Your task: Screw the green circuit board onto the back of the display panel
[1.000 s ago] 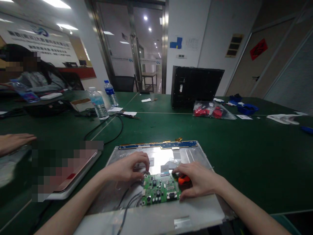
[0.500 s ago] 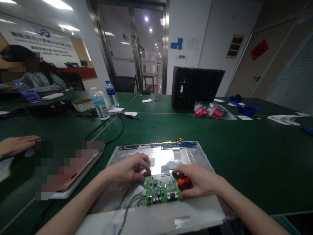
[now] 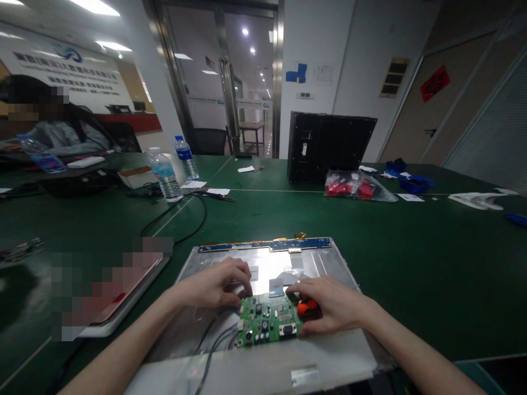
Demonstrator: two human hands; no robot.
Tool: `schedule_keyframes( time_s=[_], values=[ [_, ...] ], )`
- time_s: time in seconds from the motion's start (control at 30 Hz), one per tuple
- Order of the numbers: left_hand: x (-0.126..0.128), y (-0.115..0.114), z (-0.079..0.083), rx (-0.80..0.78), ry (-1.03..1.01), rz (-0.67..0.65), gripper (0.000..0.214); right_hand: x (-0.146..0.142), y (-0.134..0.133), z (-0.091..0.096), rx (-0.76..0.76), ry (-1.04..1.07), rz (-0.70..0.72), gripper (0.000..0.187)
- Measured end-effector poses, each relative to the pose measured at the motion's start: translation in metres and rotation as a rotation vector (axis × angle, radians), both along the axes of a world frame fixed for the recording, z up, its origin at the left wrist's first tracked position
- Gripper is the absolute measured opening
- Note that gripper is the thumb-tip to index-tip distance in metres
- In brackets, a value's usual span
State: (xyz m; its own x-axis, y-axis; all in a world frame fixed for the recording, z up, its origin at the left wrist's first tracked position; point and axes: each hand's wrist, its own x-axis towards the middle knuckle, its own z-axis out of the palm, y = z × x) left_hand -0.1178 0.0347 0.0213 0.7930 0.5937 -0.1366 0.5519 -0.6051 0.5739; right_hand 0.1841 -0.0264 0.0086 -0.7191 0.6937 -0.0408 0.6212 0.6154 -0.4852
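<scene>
A green circuit board [image 3: 267,321] lies on the metal back of a flat display panel [image 3: 325,269], with a flat ribbon cable at its top edge. Bent fingers of my left hand [image 3: 220,282] grip the board's upper left corner, close to the cables plugged in there. My right hand [image 3: 329,304] curls around an orange and black tool handle [image 3: 308,308]; its thumb and fingertips touch the board's right edge. Most of that handle is hidden under the palm. Along the panel's far edge runs a narrow blue circuit strip [image 3: 263,245].
On the left lies a white-edged device [image 3: 123,307], partly blurred out. Water bottles [image 3: 164,175] stand behind it among black cables. A black monitor casing [image 3: 329,145] and a clear bag with red parts [image 3: 354,187] are at the back. A person sits at far left.
Another person's hand at the left edge has gone out of view. Both my hands keep their places at the board; the whole view has shifted very slightly.
</scene>
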Motion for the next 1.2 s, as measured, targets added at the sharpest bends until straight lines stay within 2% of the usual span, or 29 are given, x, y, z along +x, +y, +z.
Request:
schedule_keyframes(
  time_s=[0.17, 0.27, 0.33, 0.43, 0.47, 0.53, 0.63, 0.73, 0.83, 0.9, 1.03, 1.2],
  values=[
    [-0.001, 0.001, 0.001, 0.004, -0.02, 0.006, 0.02, 0.006, 0.005, 0.001, 0.013, 0.091, -0.045, 0.063],
    [-0.003, 0.004, 0.002, 0.047, -0.073, 0.045, 0.02, 0.014, 0.01, 0.001, 0.163, 0.319, -0.163, 0.039],
    [-0.004, 0.008, 0.001, 0.099, -0.086, 0.114, 0.022, 0.021, 0.012, 0.002, 0.323, 0.515, -0.283, 0.021],
    [-0.006, 0.014, -0.002, 0.158, -0.074, 0.242, 0.023, 0.028, 0.015, 0.004, 0.458, 0.832, -0.587, 0.012],
    [-0.007, 0.016, -0.003, 0.163, -0.071, 0.276, 0.024, 0.029, 0.017, 0.005, 0.432, 0.953, -0.684, 0.013],
    [-0.007, 0.019, -0.003, 0.161, -0.055, 0.312, 0.026, 0.03, 0.024, 0.009, 0.276, 1.209, -0.802, 0.018],
    [-0.01, 0.02, -0.002, 0.174, -0.018, 0.323, 0.03, 0.027, 0.034, 0.013, -0.077, 1.428, -0.82, 0.033],
    [-0.017, 0.017, -0.002, 0.22, 0.012, 0.331, 0.035, 0.02, 0.033, 0.007, -0.443, 1.361, -0.834, 0.05],
    [-0.03, 0.009, -0.009, 0.3, 0.033, 0.314, 0.04, 0.012, 0.018, -0.011, -0.722, 1.261, -0.889, 0.058],
    [-0.039, 0.0, -0.019, 0.334, 0.07, 0.33, 0.049, 0.008, 0.005, -0.023, -0.845, 1.247, -0.894, 0.058],
    [-0.047, -0.018, -0.041, 0.371, 0.169, 0.321, 0.058, 0.006, -0.007, -0.034, -0.857, 1.286, -0.85, 0.059],
    [-0.043, -0.024, -0.055, 0.502, 0.181, 0.315, 0.054, 0.007, 0.005, -0.032, -0.759, 1.23, -0.835, 0.06]
  ],
)
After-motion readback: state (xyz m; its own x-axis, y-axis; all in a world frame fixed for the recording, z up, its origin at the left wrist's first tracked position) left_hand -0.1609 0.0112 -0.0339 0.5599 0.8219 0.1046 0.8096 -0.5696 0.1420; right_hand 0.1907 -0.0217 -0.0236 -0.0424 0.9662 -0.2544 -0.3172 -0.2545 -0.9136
